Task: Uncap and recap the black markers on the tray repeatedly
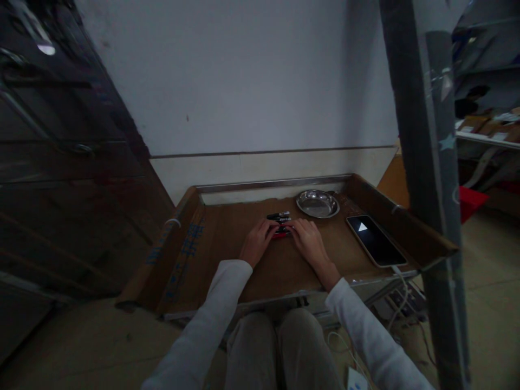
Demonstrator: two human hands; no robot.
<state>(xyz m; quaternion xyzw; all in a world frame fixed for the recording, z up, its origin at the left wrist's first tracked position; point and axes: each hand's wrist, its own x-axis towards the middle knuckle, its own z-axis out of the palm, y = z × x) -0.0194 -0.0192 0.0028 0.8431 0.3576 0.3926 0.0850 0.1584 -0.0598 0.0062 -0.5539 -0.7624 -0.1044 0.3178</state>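
Note:
Both of my hands rest over the middle of the cardboard-lined tray table, fingers curled in and fingertips close together. My left hand (259, 240) is closed at the left end of a small group of slim objects, and my right hand (309, 239) is closed at their right end. What lies between the fingertips is mostly covered and too small to name. Just beyond the fingers are slim black-and-silver, pen-like pieces (278, 215), lying side by side. A red strip (280, 235) shows below the fingertips, partly hidden.
A round shiny metal dish (317, 203) stands at the back right. A phone (376, 241) with a cable lies at the right. Raised cardboard edges (400, 222) border the tray, with a wall (260, 81) behind. A grey wrapped post (441, 189) rises beside the right edge.

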